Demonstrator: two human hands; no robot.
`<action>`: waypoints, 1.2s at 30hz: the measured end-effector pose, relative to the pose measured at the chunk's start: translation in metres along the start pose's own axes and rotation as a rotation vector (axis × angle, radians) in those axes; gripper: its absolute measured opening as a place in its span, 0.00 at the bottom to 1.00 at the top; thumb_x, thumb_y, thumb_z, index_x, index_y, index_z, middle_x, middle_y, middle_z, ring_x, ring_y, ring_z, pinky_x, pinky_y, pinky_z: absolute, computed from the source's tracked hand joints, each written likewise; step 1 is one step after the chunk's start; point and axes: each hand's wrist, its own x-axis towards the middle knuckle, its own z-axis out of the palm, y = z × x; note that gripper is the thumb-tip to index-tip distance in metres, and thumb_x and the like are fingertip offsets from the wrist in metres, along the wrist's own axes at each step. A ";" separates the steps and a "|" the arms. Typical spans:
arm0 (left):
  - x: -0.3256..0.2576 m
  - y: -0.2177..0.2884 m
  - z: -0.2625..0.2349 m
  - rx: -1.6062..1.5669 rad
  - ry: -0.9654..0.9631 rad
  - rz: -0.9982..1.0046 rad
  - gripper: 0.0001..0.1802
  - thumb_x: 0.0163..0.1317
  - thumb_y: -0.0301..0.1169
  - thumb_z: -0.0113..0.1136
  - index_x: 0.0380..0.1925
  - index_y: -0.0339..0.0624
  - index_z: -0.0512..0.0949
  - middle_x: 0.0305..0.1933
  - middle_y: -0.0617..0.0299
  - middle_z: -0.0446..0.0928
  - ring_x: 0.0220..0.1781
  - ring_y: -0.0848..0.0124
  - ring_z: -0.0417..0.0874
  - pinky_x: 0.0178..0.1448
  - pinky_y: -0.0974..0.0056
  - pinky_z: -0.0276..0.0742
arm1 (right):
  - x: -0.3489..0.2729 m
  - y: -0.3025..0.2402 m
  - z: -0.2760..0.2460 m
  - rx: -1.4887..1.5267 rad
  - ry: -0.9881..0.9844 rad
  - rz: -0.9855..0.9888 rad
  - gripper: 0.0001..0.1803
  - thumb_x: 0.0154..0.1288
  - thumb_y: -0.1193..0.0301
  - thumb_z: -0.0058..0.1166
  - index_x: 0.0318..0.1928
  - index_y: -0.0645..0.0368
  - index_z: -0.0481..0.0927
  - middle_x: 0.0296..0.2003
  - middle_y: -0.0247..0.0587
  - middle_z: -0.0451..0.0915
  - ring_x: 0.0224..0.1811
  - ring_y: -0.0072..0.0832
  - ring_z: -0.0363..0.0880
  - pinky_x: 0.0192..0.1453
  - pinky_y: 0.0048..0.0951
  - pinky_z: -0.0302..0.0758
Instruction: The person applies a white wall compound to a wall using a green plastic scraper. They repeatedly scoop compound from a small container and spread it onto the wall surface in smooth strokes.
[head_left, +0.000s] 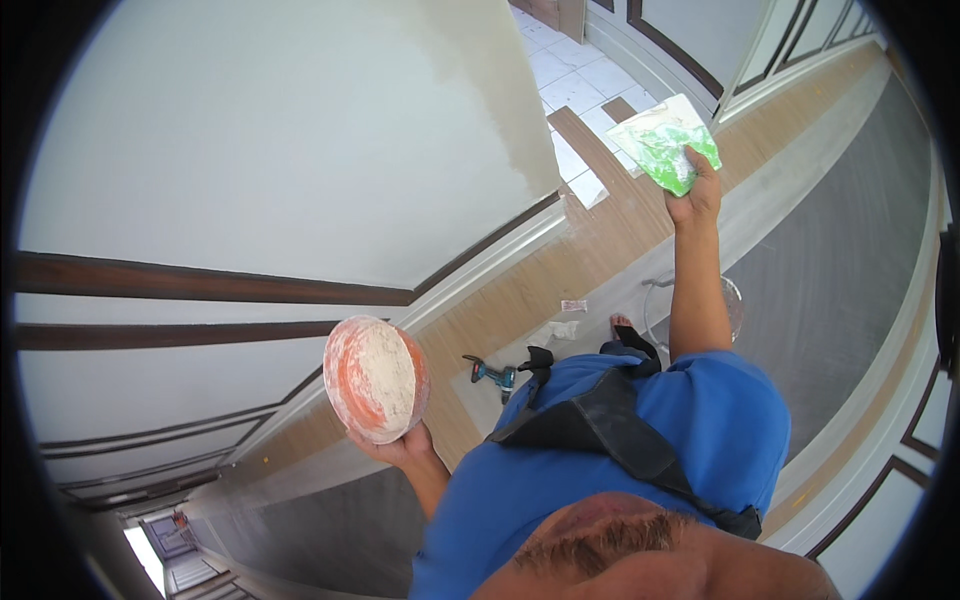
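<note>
An orange bowl (pixel 347 385) with pale putty (pixel 388 375) in it rests in my left hand (pixel 400 447), whose fingers go under and behind it. My right hand (pixel 697 192), raised far to the right, grips a green putty spreader (pixel 684 165) with its thumb across the face. White putty is smeared over the spreader, most thickly toward its far edge. Ahead, between my hands, stands a white wall (pixel 270 130) with a darker beige patch (pixel 490 90) along its right-hand edge. Neither the bowl nor the spreader touches the wall.
A teal and black cordless drill (pixel 492 374) lies on the floor below, near small scraps of paper (pixel 564 330). A clear round container (pixel 732 305) is partly hidden behind my right arm. Dark brown trim (pixel 200 280) runs along the wall; white tiles (pixel 575 92) show through the opening.
</note>
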 end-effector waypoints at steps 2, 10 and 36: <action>0.001 0.001 0.004 0.013 0.001 -0.001 0.33 0.73 0.51 0.49 0.70 0.42 0.70 0.74 0.53 0.70 0.75 0.52 0.70 0.78 0.41 0.67 | -0.011 -0.008 0.018 -0.011 -0.028 -0.010 0.21 0.71 0.80 0.51 0.63 0.68 0.71 0.58 0.51 0.79 0.62 0.46 0.79 0.69 0.51 0.77; -0.027 0.005 0.046 -0.014 0.057 -0.043 0.34 0.72 0.51 0.51 0.71 0.43 0.70 0.76 0.53 0.68 0.77 0.53 0.68 0.80 0.43 0.64 | -0.009 -0.019 0.020 -0.004 -0.149 0.068 0.25 0.71 0.79 0.52 0.68 0.68 0.70 0.63 0.54 0.77 0.66 0.48 0.77 0.73 0.53 0.74; 0.011 0.019 -0.020 -0.146 0.183 -0.173 0.33 0.74 0.50 0.48 0.72 0.41 0.68 0.77 0.52 0.68 0.78 0.52 0.68 0.81 0.43 0.63 | -0.101 -0.053 0.116 -0.210 -0.154 -0.102 0.27 0.71 0.82 0.50 0.69 0.71 0.67 0.66 0.58 0.74 0.71 0.51 0.73 0.77 0.57 0.69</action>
